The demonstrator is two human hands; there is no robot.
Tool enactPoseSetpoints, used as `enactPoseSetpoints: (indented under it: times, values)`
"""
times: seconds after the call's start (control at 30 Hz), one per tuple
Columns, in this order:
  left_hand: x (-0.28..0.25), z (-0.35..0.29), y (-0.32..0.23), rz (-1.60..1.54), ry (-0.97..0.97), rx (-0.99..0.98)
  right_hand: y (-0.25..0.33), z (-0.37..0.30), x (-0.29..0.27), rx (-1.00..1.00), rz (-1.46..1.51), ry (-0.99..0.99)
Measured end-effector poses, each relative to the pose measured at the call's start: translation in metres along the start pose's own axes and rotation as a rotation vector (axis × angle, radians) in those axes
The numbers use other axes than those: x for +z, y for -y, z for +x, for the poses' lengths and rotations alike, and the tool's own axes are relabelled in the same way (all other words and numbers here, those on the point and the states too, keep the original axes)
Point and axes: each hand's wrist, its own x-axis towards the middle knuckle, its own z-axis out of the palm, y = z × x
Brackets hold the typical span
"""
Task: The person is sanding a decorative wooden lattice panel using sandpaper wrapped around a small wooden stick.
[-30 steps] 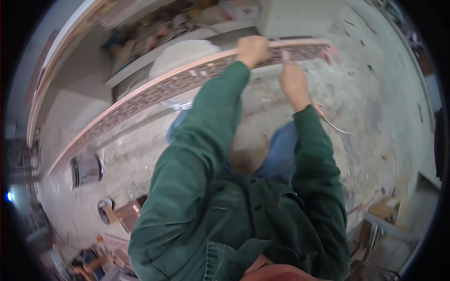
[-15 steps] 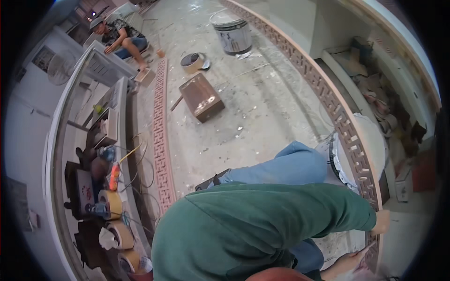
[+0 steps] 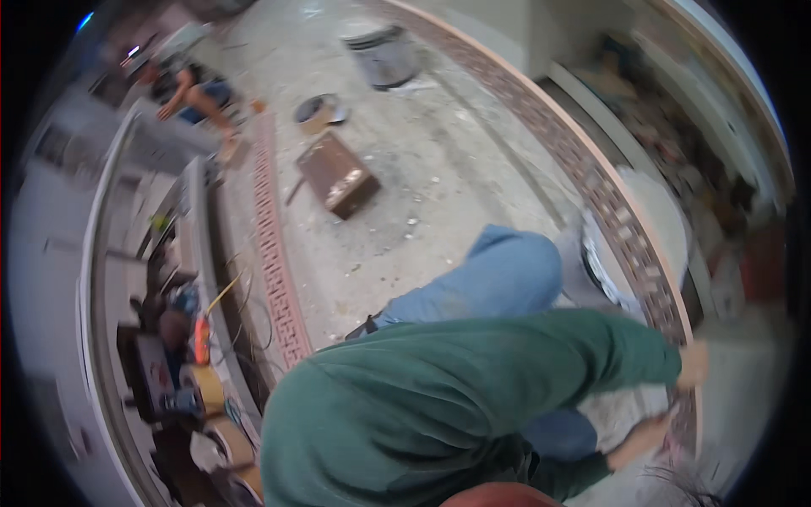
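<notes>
A long, reddish fretwork strip (image 3: 591, 165) with a pale edge curves down the right side to my hands. My left hand (image 3: 693, 365), reaching out of a green sleeve, is closed over the strip's pale edge near its lower end. Just below it, my right hand (image 3: 640, 443) lies against the strip's inner side. Its fingers are smeared by motion, and something pinkish beside them is too blurred to name. My bent knee in blue jeans (image 3: 515, 275) is above my left arm.
Behind the strip stands a white bucket (image 3: 596, 262). A brown box (image 3: 338, 173), a tape roll (image 3: 314, 114) and another bucket (image 3: 380, 57) are on the dusty floor. A second fretwork strip (image 3: 274, 253) lies left, beside a shelf with tape rolls (image 3: 203, 389). A person (image 3: 190, 93) crouches far left.
The view has shifted, so the floor objects sit further left, and it is blurrier. My left hand stays on the strip; more of my right sleeve shows.
</notes>
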Motion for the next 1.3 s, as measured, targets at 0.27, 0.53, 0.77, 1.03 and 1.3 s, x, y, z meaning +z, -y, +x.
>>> enactPoseSetpoints:
  times: [0.27,0.53,0.77,1.03,1.3]
  values:
    - [-0.08,0.006,0.029,0.092,0.325,0.152,0.022,-0.005,0.031,-0.039,0.072,-0.178]
    - [-0.116,0.025,0.012,0.121,0.597,0.108,0.052,-0.027,-0.002,0.122,0.053,-0.148]
    - [-0.117,0.027,-0.008,0.146,0.632,0.123,0.044,0.013,-0.024,0.112,0.039,-0.108]
    - [-0.117,0.025,0.011,0.235,0.725,0.134,0.001,-0.097,0.006,0.126,0.137,0.353]
    - [-0.128,0.018,-0.003,0.017,0.445,0.564,-0.012,-0.09,0.0,0.241,0.323,0.273]
